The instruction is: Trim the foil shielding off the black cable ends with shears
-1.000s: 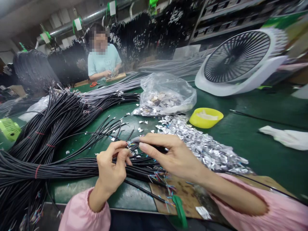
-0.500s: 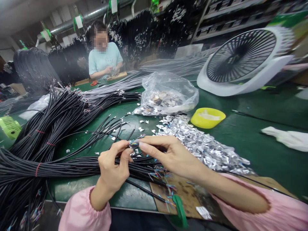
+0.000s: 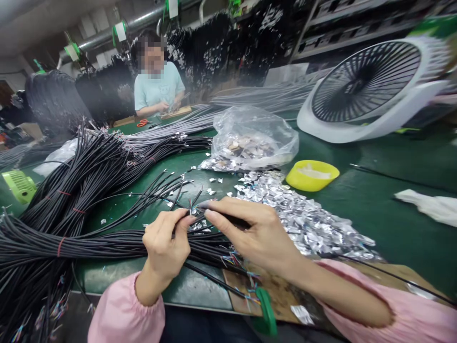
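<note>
My left hand [image 3: 167, 245] is closed in a pinch at the stripped end of a black cable. Thin coloured wires [image 3: 193, 208] fan out between the two hands, just past my left fingertips. My right hand [image 3: 262, 231] has its thumb and index finger closed on the same black cable [image 3: 237, 220], which runs back under its fingers. Below both hands lies a tied bundle of black cables [image 3: 117, 245], its bare coloured wire ends [image 3: 233, 259] to the right. A heap of silver foil scraps [image 3: 310, 224] spreads beyond my right hand.
A clear plastic bag [image 3: 255, 133] of scraps stands behind the heap, beside a yellow ring-shaped container [image 3: 312, 176] and a white fan [image 3: 364, 85]. More black cables [image 3: 85, 181] pile up on the left. Green-handled tool [image 3: 266, 312] lies at the front edge. A co-worker [image 3: 159, 90] sits across the table.
My left hand has closed more tightly and turned slightly at the wire end. The coloured wires now stand more spread and upright. The whole view has shifted a little.
</note>
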{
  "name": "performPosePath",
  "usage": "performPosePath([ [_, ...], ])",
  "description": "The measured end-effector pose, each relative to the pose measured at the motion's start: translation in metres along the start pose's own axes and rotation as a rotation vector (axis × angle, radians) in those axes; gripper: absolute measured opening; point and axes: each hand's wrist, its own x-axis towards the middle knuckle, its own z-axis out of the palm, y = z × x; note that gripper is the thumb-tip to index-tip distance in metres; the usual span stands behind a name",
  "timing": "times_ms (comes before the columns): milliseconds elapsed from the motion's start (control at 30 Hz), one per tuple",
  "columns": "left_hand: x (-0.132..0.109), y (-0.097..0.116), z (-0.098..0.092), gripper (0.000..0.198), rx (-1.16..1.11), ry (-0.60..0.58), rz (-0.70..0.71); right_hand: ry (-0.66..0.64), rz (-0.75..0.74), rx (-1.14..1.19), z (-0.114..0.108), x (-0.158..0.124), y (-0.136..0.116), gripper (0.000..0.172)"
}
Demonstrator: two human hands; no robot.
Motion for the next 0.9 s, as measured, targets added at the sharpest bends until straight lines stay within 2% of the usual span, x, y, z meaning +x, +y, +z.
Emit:
performPosePath([
  [100,0.003,-0.001,-0.001,0.016,-0.219,-0.123,-0.206,0.018,-0.059,-0.027,0.0,-0.001,0.001,0.018],
  [233,0.014,0.002,-0.006,0.032,-0.676,-0.322,-0.545,0.023,-0.104,-0.017,-0.002,0.001,0.0,0.017],
  [333,0.023,0.004,-0.011,0.042,-0.905,-0.453,-0.687,-0.028,-0.076,0.043,-0.004,0.004,-0.001,0.018],
  [433,0.026,0.004,-0.013,0.045,-0.955,-0.504,-0.706,-0.047,0.0,0.09,-0.006,0.004,-0.002,0.02],
  [567,0.021,0.004,-0.009,0.035,-0.837,-0.416,-0.651,0.026,0.062,0.069,-0.007,0.003,-0.001,0.015],
  [733,0.013,0.003,-0.003,0.023,-0.639,-0.362,-0.53,-0.024,-0.008,0.076,-0.008,0.004,-0.002,0.009],
  [900,0.012,0.002,-0.003,0.022,-0.678,-0.315,-0.585,-0.068,-0.047,0.114,-0.009,0.005,-0.003,0.009],
])
